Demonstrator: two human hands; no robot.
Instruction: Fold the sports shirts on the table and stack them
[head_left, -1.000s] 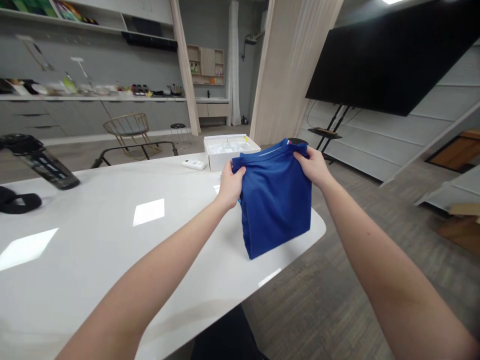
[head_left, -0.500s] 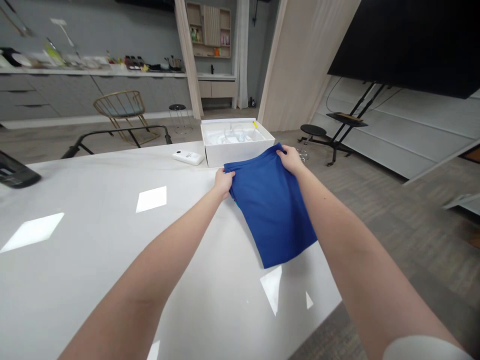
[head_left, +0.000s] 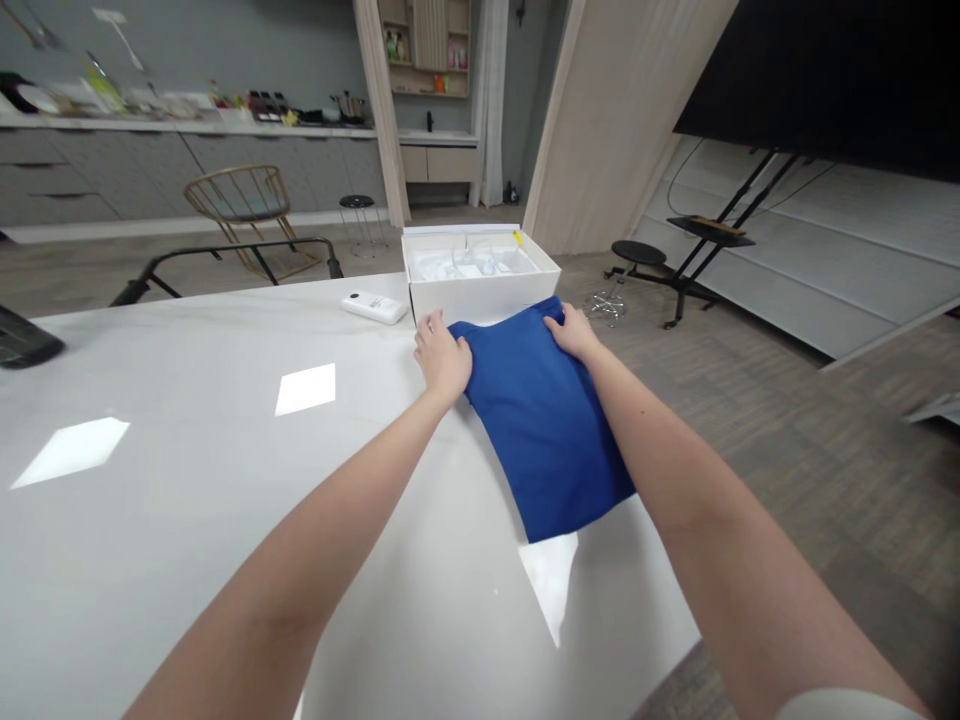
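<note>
A piece of folded blue fabric (head_left: 551, 430), probably a pair of shorts, lies on the white table with its narrower end away from me. At its far left corner is my left hand (head_left: 442, 358), fingers spread apart and the thumb against the fabric's edge. My right hand (head_left: 576, 332) pinches the far right corner, thumb on top and the other fingers mostly hidden. The near edge of the fabric hangs loose and lies close to the table's right edge.
Just beyond the fabric stands an open white box (head_left: 480, 290) with clear plastic inside. Left of it lies a white bottle-like object (head_left: 374, 307). A dark object (head_left: 26, 340) sits at the table's far left. A black stool (head_left: 637, 253) stands on the floor.
My left hand has loosened from its pinch and its fingers have spread. The far edge of the fabric has come down lower, and my right hand still grips its corner.
</note>
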